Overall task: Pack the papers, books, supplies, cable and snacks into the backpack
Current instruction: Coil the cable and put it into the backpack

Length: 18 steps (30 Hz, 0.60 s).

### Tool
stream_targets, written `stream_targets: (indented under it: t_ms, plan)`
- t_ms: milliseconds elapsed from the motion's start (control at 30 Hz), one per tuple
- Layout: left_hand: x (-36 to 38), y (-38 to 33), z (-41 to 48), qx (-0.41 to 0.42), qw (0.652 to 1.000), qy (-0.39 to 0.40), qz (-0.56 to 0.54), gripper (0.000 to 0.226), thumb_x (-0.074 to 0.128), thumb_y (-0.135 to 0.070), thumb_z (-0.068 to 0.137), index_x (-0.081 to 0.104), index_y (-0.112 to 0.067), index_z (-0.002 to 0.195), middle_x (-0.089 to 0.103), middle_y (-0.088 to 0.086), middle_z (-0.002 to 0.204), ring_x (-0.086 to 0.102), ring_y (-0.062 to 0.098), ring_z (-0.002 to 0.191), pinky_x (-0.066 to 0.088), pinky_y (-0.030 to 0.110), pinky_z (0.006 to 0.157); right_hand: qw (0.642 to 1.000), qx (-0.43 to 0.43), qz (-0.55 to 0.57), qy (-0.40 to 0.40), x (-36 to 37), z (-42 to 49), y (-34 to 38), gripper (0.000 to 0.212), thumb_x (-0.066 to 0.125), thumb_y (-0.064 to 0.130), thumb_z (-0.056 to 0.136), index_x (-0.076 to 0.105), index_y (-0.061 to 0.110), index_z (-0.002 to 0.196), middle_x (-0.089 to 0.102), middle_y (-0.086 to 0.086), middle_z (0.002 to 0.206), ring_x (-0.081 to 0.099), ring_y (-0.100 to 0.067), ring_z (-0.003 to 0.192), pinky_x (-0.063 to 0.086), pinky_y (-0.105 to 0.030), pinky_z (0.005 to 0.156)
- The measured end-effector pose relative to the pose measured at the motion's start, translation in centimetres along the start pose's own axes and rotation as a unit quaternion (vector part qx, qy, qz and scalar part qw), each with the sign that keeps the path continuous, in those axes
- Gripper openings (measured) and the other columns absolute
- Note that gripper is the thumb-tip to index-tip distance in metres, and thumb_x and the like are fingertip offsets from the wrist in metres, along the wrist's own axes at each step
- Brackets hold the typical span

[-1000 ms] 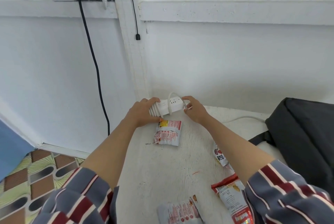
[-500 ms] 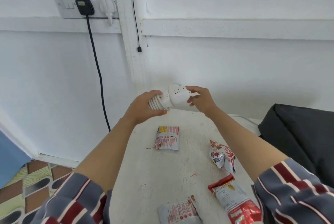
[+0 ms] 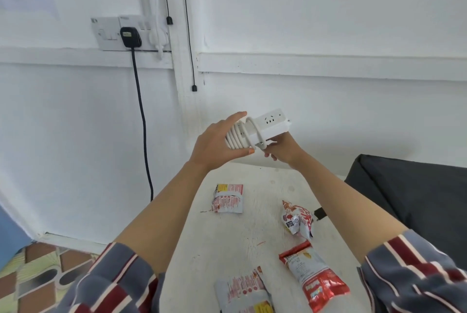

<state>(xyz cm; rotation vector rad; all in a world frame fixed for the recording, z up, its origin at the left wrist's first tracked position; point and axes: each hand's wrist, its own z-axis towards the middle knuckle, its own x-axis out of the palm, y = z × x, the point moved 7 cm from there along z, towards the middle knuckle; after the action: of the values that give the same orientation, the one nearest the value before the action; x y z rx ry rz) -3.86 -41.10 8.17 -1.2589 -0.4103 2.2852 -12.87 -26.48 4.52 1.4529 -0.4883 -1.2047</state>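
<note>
We see a white plastic power strip wound with its cable point(image 3: 269, 128) held above the far edge of a scuffed white table point(image 3: 240, 236), left hand point(image 3: 214, 144) curled round its coiled end, right hand point(image 3: 281, 152) gripping underneath, while 4 red-and-white snack packets point(image 3: 228, 199) lie on the table and a dark grey backpack point(image 3: 417, 199) sits at its right edge.

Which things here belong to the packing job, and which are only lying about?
Job: power strip with wound cable; far snack packet; crumpled snack packet; red snack packet; near snack packet; dark backpack.
Lying about: black plug; wall socket; black cord.
</note>
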Motion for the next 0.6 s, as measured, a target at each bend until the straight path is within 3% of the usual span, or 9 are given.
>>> stream_targets:
  t_ms: [100, 133, 200, 300, 467, 600]
  plan:
    - [0.2, -0.5, -0.1, 0.005, 0.999, 0.0, 0.042, 0.082, 0.065, -0.062, 0.071, 0.024, -0.049, 0.141, 0.053, -0.005, 0.112, 0.048, 0.014, 0.097, 0.047, 0.033, 0.076, 1.0, 0.001, 0.003, 0.006, 0.3, -1.3, 0.4, 0.021, 0.054, -0.006, 0.088, 0.068, 0.009, 0.093, 0.06, 0.017, 0.053, 0.045, -0.003, 0.042, 0.033, -0.011, 0.04]
    - [0.3, -0.5, 0.0, 0.003, 0.999, 0.002, 0.054, 0.08, 0.062, -0.064, 0.072, 0.024, -0.049, 0.141, 0.053, -0.004, 0.112, 0.048, 0.015, 0.097, 0.047, 0.034, 0.076, 1.0, -0.001, 0.01, 0.002, 0.4, -1.9, 0.5, 0.025, 0.052, -0.007, 0.089, 0.067, 0.009, 0.1, 0.059, 0.019, 0.054, 0.043, -0.001, 0.04, 0.033, -0.009, 0.041]
    - [0.5, -0.4, 0.0, -0.006, 0.998, 0.012, 0.069, 0.075, 0.062, -0.062, 0.074, 0.027, -0.049, 0.14, 0.053, -0.002, 0.112, 0.048, 0.017, 0.099, 0.047, 0.035, 0.077, 1.0, -0.002, 0.02, -0.009, 0.7, -2.9, 0.4, 0.024, 0.051, -0.005, 0.09, 0.068, 0.005, 0.105, 0.056, 0.01, 0.065, 0.042, -0.004, 0.046, 0.034, -0.009, 0.044]
    - [0.7, -0.3, -0.1, -0.013, 0.997, 0.011, 0.069, 0.071, 0.065, -0.057, 0.075, 0.032, -0.045, 0.138, 0.053, -0.002, 0.11, 0.048, 0.018, 0.098, 0.045, 0.034, 0.077, 0.997, 0.048, 0.062, -0.013, 0.9, -3.8, -0.8, 0.022, 0.05, 0.006, 0.091, 0.068, 0.002, 0.102, 0.049, -0.002, 0.06, 0.038, -0.012, 0.05, 0.03, -0.019, 0.047]
    - [0.8, -0.9, 0.0, -0.002, 0.998, 0.009, 0.057, 0.07, 0.07, -0.052, 0.073, 0.037, -0.04, 0.133, 0.054, -0.001, 0.111, 0.048, 0.02, 0.097, 0.047, 0.035, 0.077, 0.991, 0.074, 0.114, 0.005, 0.6, -4.6, -1.1, 0.052, 0.045, 0.053, 0.091, 0.069, 0.009, 0.104, 0.053, -0.004, 0.061, 0.042, -0.011, 0.051, 0.036, -0.022, 0.051]
    - [1.1, -1.2, 0.0, -0.007, 1.0, 0.01, 0.027, 0.083, 0.079, -0.046, 0.065, 0.038, -0.034, 0.136, 0.053, 0.0, 0.119, 0.048, 0.022, 0.107, 0.046, 0.037, 0.083, 0.994, 0.054, 0.098, -0.021, 0.5, -5.1, -0.5, 0.036, 0.056, 0.046, 0.087, 0.068, 0.011, 0.084, 0.054, 0.006, 0.049, 0.043, -0.008, 0.046, 0.035, -0.02, 0.046]
